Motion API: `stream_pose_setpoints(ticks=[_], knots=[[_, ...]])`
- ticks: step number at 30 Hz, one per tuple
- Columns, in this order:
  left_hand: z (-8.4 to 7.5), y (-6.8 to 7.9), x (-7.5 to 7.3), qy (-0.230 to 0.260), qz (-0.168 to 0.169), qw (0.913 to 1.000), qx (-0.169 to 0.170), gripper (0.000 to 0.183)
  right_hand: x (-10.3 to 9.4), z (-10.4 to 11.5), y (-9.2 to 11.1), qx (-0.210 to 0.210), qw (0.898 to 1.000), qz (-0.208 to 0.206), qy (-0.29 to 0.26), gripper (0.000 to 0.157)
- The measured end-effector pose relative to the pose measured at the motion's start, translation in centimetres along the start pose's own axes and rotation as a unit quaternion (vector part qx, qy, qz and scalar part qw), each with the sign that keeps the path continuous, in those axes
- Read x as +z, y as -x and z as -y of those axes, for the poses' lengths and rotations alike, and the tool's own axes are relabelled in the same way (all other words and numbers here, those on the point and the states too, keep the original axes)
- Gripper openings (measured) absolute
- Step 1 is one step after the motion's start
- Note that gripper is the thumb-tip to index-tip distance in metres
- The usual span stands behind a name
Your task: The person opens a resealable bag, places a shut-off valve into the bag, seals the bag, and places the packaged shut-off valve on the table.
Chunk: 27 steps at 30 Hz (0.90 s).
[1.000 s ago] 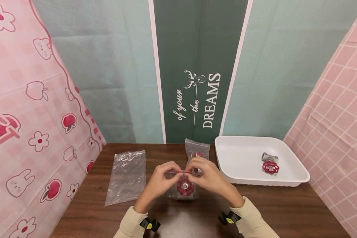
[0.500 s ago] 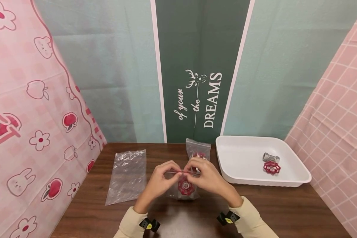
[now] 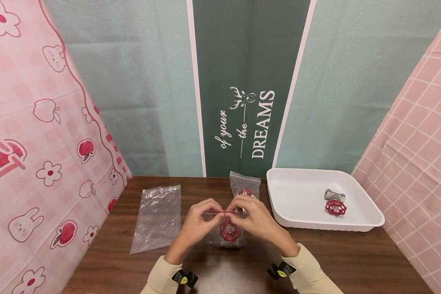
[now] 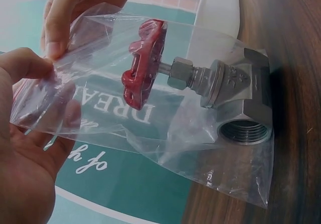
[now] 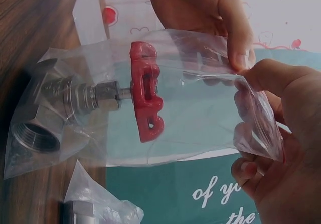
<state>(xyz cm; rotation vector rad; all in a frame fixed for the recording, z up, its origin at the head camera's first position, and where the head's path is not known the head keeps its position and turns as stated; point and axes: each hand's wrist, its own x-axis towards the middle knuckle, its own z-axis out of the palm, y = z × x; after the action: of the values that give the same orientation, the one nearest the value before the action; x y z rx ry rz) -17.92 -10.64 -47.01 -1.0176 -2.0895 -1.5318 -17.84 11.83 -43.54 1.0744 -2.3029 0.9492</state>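
the left hand (image 3: pixel 202 218) and right hand (image 3: pixel 256 216) angle inward, fingertips together, each a narrow grip pinching the top of a clear bag (image 4: pixel 175 118). inside, a red-wheeled valve (image 4: pixel 203 78) stands upright at the surface (image 3: pixel 371 261). only the wrist views show its threaded opening (image 4: pixel 245 132). rightward, a white tray (image 3: pixel 294 200) holds another valve (image 3: pixel 335 203).

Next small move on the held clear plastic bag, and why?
Probably slide the right hand outward to seal the top edge of the bag: the left hand pinches that edge too, and the silver metal valve with red handwheel is inside.
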Motion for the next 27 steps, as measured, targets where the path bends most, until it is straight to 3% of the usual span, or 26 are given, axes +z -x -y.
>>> stream_pose_setpoints(ticks=[5, 14, 27], knots=[[-0.10, 0.08, -0.33, -0.007, -0.008, 0.9999, 0.001, 0.013, -0.08, -0.24, 0.18, 0.009, 1.000, -0.004, -0.009, 0.016], [-0.30, -0.35, -0.12, -0.002, 0.028, 0.9991, 0.033, 0.014, -0.12, -0.33, 0.30, 0.011, 1.000, -0.010, -0.027, 0.019], [-0.03, -0.35, 0.34, 0.002, 0.016, 0.9991, 0.039, 0.010, 0.07, -0.47, 0.45, 0.005, 1.000, -0.008, -0.025, 0.020]])
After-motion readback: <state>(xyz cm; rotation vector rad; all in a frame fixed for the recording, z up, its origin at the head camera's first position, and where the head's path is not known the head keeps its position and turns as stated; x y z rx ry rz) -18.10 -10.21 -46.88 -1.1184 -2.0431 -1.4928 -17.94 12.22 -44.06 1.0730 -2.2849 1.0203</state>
